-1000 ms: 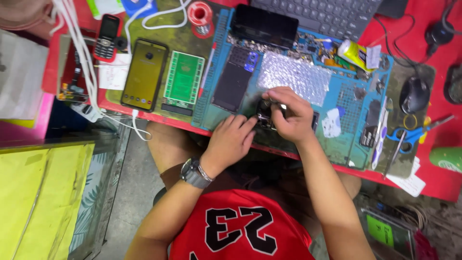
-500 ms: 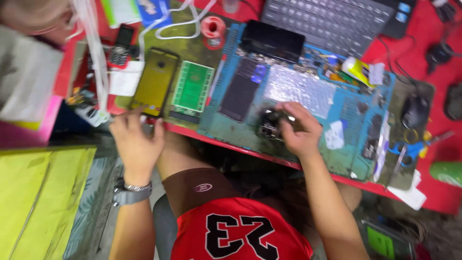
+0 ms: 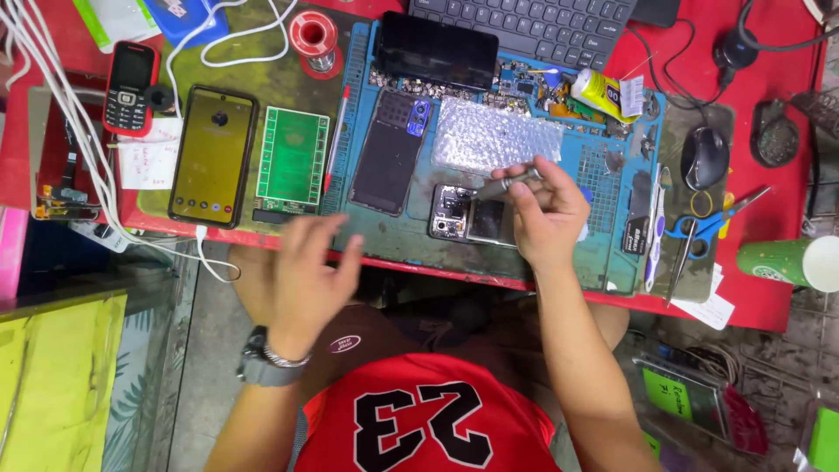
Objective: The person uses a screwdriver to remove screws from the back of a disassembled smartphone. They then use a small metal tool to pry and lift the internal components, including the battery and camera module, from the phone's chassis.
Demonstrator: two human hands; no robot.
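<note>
One slim grey metal screwdriver (image 3: 509,184) was pinched in the right hand's (image 3: 546,218) fingers above the opened grey phone (image 3: 472,220); disassembly was judged underway, careful tip alignment being called for, while the left hand (image 3: 301,280) was held spread, empty, left of it.

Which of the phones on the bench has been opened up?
The small one beside the right hand: its insides show. The red keypad phone and yellow-cased phone are closed.

mat crowded (image 3: 612,262), bare strip by opened phone (image 3: 472,218)
</note>
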